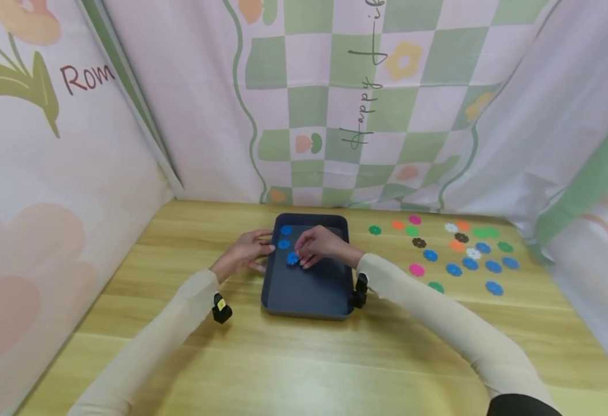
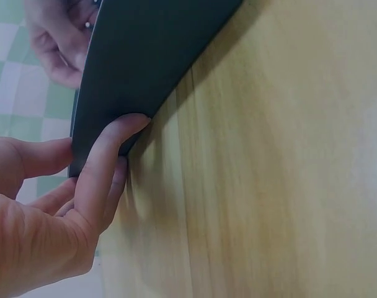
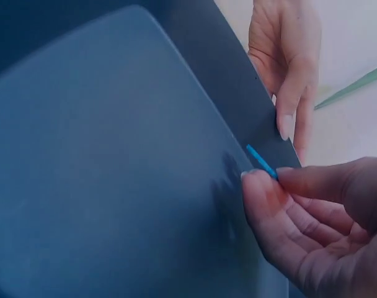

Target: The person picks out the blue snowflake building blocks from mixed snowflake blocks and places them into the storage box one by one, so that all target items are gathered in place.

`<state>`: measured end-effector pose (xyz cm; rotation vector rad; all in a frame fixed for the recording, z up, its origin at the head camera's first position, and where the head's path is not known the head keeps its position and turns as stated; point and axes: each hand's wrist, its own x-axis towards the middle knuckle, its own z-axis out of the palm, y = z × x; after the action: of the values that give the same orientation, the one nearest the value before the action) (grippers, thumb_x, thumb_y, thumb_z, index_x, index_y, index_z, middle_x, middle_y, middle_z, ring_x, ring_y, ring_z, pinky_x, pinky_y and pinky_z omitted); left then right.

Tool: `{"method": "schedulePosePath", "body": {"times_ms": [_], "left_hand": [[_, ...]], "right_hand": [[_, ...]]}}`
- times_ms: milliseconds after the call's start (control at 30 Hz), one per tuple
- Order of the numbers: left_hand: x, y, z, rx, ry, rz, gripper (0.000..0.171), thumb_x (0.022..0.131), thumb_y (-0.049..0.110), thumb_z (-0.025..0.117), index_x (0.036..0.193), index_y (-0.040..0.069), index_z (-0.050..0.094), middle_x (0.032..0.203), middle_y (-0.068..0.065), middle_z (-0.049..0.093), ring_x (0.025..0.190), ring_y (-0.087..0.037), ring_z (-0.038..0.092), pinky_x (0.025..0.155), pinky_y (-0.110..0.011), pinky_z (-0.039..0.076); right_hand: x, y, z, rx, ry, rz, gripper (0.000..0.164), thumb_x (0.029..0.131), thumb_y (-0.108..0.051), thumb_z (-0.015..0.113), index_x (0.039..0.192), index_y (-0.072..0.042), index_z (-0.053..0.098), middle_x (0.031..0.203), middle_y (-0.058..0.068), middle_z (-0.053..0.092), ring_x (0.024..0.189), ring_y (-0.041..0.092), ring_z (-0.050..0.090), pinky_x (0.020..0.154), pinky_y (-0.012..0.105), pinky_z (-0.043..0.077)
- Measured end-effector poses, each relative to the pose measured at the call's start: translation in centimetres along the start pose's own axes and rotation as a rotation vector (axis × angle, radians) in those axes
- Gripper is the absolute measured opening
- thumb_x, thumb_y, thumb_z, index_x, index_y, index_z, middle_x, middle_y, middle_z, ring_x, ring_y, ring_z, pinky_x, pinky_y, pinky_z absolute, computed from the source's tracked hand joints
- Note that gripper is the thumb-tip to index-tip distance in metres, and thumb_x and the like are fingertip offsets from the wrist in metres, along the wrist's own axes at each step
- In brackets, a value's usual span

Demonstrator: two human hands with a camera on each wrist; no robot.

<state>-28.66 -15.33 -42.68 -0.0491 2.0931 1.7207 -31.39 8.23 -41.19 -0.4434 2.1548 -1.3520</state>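
Note:
A dark grey baking tray (image 1: 314, 292) lies on the table, its long side running away from me. My left hand (image 1: 247, 251) holds its left edge, thumb at the rim and fingers against the outer wall (image 2: 145, 56). Over the tray, my right hand (image 1: 321, 245) pinches a thin blue flower-shaped piece (image 1: 292, 258) between thumb and index finger. The right wrist view shows this blue piece (image 3: 261, 161) edge-on, above the tray floor near the wall. Two more blue flower pieces, one (image 1: 286, 230) farther back and one (image 1: 283, 245) nearer, lie along the tray's left side.
Several flower pieces in blue (image 1: 453, 270), pink (image 1: 416, 270), orange (image 1: 457, 246), green (image 1: 374, 230), white (image 1: 473, 253) and brown (image 1: 419, 242) are scattered on the wooden table (image 1: 309, 370), right of the tray. A patterned curtain (image 1: 351, 110) hangs behind the table.

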Motion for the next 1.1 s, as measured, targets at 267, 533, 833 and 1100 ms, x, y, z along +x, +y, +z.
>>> {"method": "schedulePosePath", "body": {"times_ms": [267,533,833,1100], "left_hand": [[-0.2,0.1,0.2,0.012,0.010,0.007,0.060,0.108,0.009,0.058,0.163,0.010,0.035,0.165,-0.026,0.036,0.143,-0.043,0.048,0.070,-0.035,0.068],[-0.5,0.3,0.3,0.010,-0.005,0.039,0.060,0.109,0.008,0.055,0.164,0.006,0.031,0.164,-0.029,0.033,0.139,-0.046,0.051,0.073,-0.038,0.068],[-0.3,-0.1,0.4,0.016,0.016,0.029,0.059,0.108,0.007,0.056,0.163,0.005,0.034,0.163,-0.030,0.035,0.141,-0.046,0.050,0.073,-0.038,0.068],[-0.4,-0.1,0.4,0.043,0.031,0.025,0.058,0.109,0.009,0.056,0.162,0.006,0.036,0.163,-0.028,0.036,0.142,-0.045,0.049,0.074,-0.040,0.068]], "right_hand": [[0.6,-0.5,2.1,-0.202,0.086,-0.052,0.007,0.098,0.003,0.066,0.098,0.007,0.071,0.084,0.018,0.075,0.066,0.020,0.072,0.064,0.034,0.067],[1.8,-1.2,3.0,-0.303,0.109,-0.043,0.008,0.099,0.002,0.064,0.093,0.003,0.070,0.082,0.015,0.073,0.065,0.018,0.070,0.061,0.030,0.066],[2.2,-0.8,3.1,-0.333,0.068,-0.038,0.007,0.101,0.001,0.062,0.096,0.001,0.067,0.084,0.012,0.070,0.065,0.015,0.062,0.058,0.027,0.062],[2.4,-1.1,3.2,-0.392,0.060,-0.019,0.010,0.102,-0.002,0.063,0.094,-0.001,0.068,0.079,0.008,0.067,0.063,0.015,0.062,0.056,0.027,0.062]]}}
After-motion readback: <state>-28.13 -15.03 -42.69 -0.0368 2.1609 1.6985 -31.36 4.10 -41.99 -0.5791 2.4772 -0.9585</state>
